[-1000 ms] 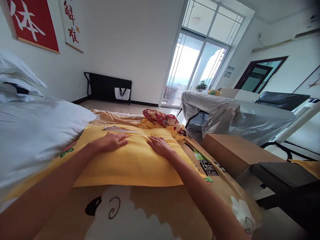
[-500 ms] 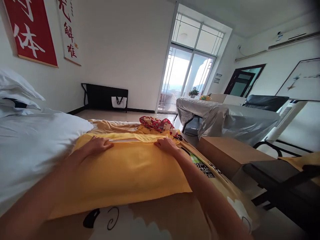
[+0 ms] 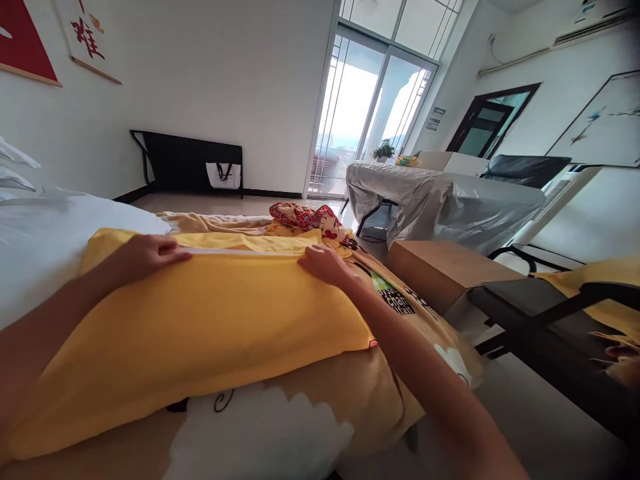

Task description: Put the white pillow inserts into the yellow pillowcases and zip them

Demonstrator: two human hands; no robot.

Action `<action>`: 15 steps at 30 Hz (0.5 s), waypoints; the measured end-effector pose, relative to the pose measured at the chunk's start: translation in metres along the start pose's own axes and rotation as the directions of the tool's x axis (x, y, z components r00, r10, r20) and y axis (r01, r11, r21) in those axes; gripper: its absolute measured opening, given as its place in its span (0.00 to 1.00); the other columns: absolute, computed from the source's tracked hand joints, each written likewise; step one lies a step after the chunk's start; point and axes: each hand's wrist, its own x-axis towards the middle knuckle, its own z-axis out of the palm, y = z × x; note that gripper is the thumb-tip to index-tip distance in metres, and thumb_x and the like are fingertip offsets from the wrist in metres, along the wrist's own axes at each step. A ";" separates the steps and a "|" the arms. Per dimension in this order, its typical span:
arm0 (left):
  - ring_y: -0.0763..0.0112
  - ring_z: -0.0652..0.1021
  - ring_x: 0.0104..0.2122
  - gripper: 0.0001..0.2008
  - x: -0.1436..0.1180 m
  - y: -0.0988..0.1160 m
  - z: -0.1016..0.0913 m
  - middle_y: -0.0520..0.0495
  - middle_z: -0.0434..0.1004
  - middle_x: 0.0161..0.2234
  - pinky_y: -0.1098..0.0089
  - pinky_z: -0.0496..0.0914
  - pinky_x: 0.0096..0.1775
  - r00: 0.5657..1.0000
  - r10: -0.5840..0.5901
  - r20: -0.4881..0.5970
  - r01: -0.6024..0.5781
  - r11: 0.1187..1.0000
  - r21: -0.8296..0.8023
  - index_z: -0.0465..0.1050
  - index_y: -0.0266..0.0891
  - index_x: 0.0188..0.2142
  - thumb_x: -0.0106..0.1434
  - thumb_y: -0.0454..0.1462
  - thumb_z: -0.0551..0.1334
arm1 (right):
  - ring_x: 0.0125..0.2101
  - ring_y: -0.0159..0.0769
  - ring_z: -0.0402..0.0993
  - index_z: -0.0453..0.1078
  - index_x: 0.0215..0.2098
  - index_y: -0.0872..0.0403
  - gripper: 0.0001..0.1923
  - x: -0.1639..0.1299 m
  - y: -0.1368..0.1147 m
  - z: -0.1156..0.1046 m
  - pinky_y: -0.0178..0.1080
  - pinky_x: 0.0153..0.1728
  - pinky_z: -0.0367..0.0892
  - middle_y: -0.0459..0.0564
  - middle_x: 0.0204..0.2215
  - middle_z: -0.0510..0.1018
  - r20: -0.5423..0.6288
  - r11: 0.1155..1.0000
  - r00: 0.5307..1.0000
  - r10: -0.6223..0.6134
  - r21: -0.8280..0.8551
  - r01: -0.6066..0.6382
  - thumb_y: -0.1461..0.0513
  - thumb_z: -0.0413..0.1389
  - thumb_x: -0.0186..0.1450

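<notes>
Yellow cloth covers most of the near view: one yellow pillow [image 3: 200, 333] lies across a bed whose tan cartoon-print blanket [image 3: 310, 413] shows below and to the right of it. One white duvet [image 3: 45, 233] is bunched to the left of the left fingers. Beyond both sets of fingertips, at the far end of the bed, sits one red patterned cloth bundle [image 3: 305, 217]. The room has white walls, one tall glass balcony door [image 3: 370, 113] straight ahead, one black folding table [image 3: 190, 160] against the far wall, and one piece of furniture under a grey cover [image 3: 440, 203] off to the right of the right fingers. One cardboard box [image 3: 445, 273] stands just right of the bed, with a black chair [image 3: 550, 320] beyond it.

Both arms reach forward from the bottom of the view. The left hand [image 3: 147, 253] lies palm down at the pillow's far left edge, fingers together and curled lightly over the hem; whether they pinch the fabric cannot be told. The right hand [image 3: 325, 263] rests at the far right edge, fingers bent down onto the cloth, touching it but with no clear grip shown. A pale strip of the pillow's opening [image 3: 240, 252] runs between the two sets of fingertips.

Two hands, one pillow.
</notes>
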 end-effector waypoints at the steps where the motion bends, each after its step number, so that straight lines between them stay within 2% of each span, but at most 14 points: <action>1: 0.77 0.66 0.24 0.18 0.002 -0.003 0.013 0.56 0.61 0.20 0.76 0.59 0.29 0.998 0.041 0.041 -0.042 0.999 0.021 0.60 0.38 0.22 0.57 0.49 0.57 | 0.48 0.44 0.67 0.69 0.49 0.56 0.17 -0.002 -0.013 0.010 0.42 0.49 0.58 0.58 0.46 0.74 0.015 1.000 1.000 -0.006 0.015 0.005 0.58 0.44 0.69; 3: 0.70 0.72 0.35 0.12 0.011 0.005 0.036 0.50 0.71 0.33 0.72 0.64 0.38 0.996 0.090 0.007 -0.090 0.995 0.042 0.68 0.37 0.33 0.59 0.43 0.54 | 0.55 0.45 0.62 0.58 0.61 0.58 0.24 -0.001 -0.049 0.028 0.44 0.54 0.55 0.62 0.57 0.65 0.019 0.998 1.000 0.001 0.055 -0.002 0.63 0.44 0.67; 4: 0.65 0.72 0.41 0.14 0.017 0.015 0.046 0.46 0.72 0.40 0.68 0.65 0.43 0.992 0.114 -0.050 -0.110 0.992 0.068 0.68 0.36 0.40 0.60 0.41 0.53 | 0.59 0.47 0.58 0.51 0.64 0.59 0.28 0.003 -0.069 0.035 0.46 0.56 0.53 0.64 0.61 0.60 0.009 0.993 1.000 0.010 0.114 -0.011 0.64 0.44 0.66; 6: 0.58 0.69 0.52 0.19 0.029 0.042 0.065 0.40 0.69 0.51 0.58 0.62 0.51 0.975 0.173 -0.137 -0.153 0.977 0.149 0.65 0.35 0.50 0.63 0.40 0.49 | 0.64 0.46 0.47 0.45 0.67 0.57 0.30 0.016 -0.103 0.046 0.48 0.60 0.47 0.60 0.66 0.51 -0.042 0.971 0.998 -0.052 0.229 0.060 0.64 0.42 0.67; 8: 0.55 0.65 0.58 0.21 0.034 0.063 0.083 0.37 0.64 0.57 0.52 0.58 0.55 0.967 0.232 -0.110 -0.203 0.954 0.222 0.62 0.36 0.55 0.66 0.39 0.45 | 0.66 0.44 0.41 0.45 0.67 0.54 0.29 0.028 -0.118 0.053 0.49 0.62 0.44 0.55 0.67 0.48 -0.077 0.951 0.995 -0.065 0.298 0.085 0.62 0.41 0.68; 9: 0.56 0.63 0.60 0.23 0.033 0.068 0.092 0.37 0.62 0.60 0.51 0.56 0.57 0.969 0.235 -0.073 -0.213 0.949 0.233 0.62 0.36 0.57 0.66 0.39 0.43 | 0.66 0.42 0.42 0.46 0.67 0.52 0.28 0.031 -0.117 0.055 0.49 0.62 0.43 0.53 0.67 0.48 -0.078 0.943 0.995 -0.060 0.323 0.082 0.60 0.41 0.69; 11: 0.60 0.58 0.63 0.25 0.020 0.063 0.106 0.40 0.57 0.63 0.53 0.53 0.60 0.977 0.210 -0.027 -0.200 0.957 0.210 0.59 0.38 0.60 0.67 0.41 0.40 | 0.66 0.38 0.44 0.49 0.66 0.51 0.27 0.024 -0.098 0.058 0.47 0.63 0.44 0.51 0.66 0.51 -0.069 0.930 0.996 -0.052 0.359 0.073 0.56 0.40 0.70; 13: 0.65 0.55 0.65 0.26 -0.007 0.042 0.115 0.46 0.53 0.65 0.57 0.52 0.62 0.975 0.222 -0.032 -0.212 0.960 0.184 0.53 0.45 0.63 0.67 0.45 0.40 | 0.66 0.36 0.44 0.52 0.65 0.49 0.27 0.000 -0.067 0.064 0.45 0.64 0.43 0.49 0.66 0.53 -0.067 0.927 0.996 -0.054 0.366 0.075 0.52 0.39 0.71; 15: 0.68 0.55 0.65 0.26 -0.045 0.011 0.118 0.53 0.53 0.65 0.58 0.50 0.63 0.965 0.235 -0.118 -0.211 0.960 0.185 0.47 0.54 0.64 0.66 0.47 0.41 | 0.66 0.35 0.43 0.52 0.65 0.47 0.26 -0.036 -0.031 0.074 0.46 0.64 0.42 0.47 0.66 0.52 -0.088 0.937 0.996 0.017 0.348 0.015 0.52 0.38 0.71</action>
